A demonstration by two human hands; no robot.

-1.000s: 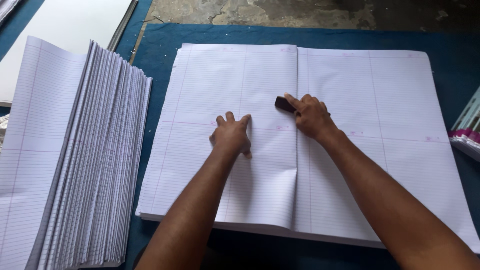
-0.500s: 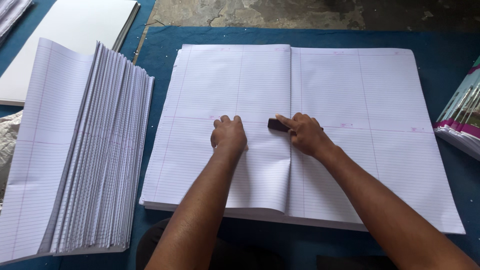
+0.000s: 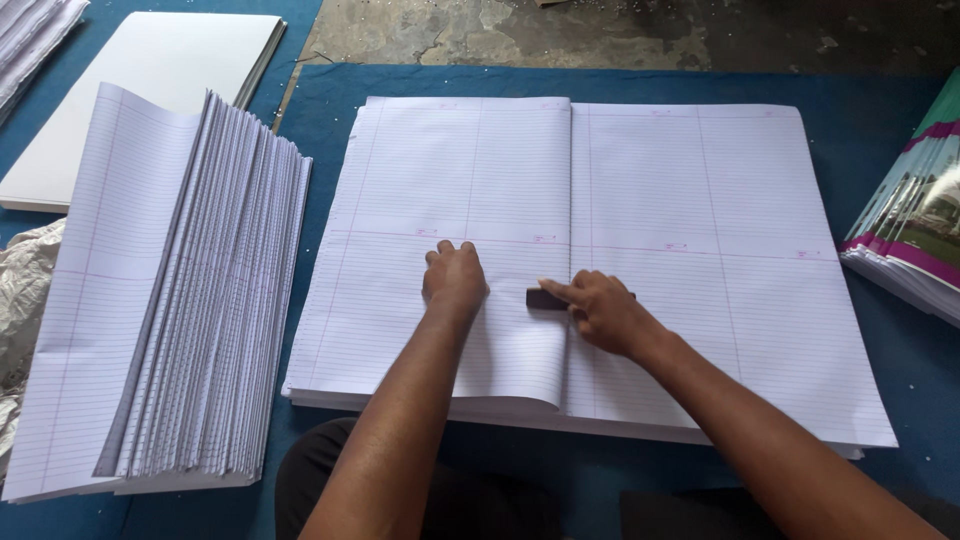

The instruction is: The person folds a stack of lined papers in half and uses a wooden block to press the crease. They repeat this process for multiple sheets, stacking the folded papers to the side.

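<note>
A thick pile of large ruled white sheets lies flat on the blue cloth in front of me. Its top sheet is folded over leftward, with the fold line running down the middle. My left hand presses flat on the folded half, fingers together. My right hand holds a small dark block against the fold, just right of the left hand. The lower part of the folded sheet bulges slightly near the front edge.
A stack of folded ruled sheets stands fanned at the left. Plain white boards lie at the back left, crumpled cloth at the far left edge. Coloured printed covers sit at the right. Bare concrete lies beyond the blue cloth.
My right hand has slid the dark block down the fold toward me. My left hand has also shifted nearer along the folded half.
</note>
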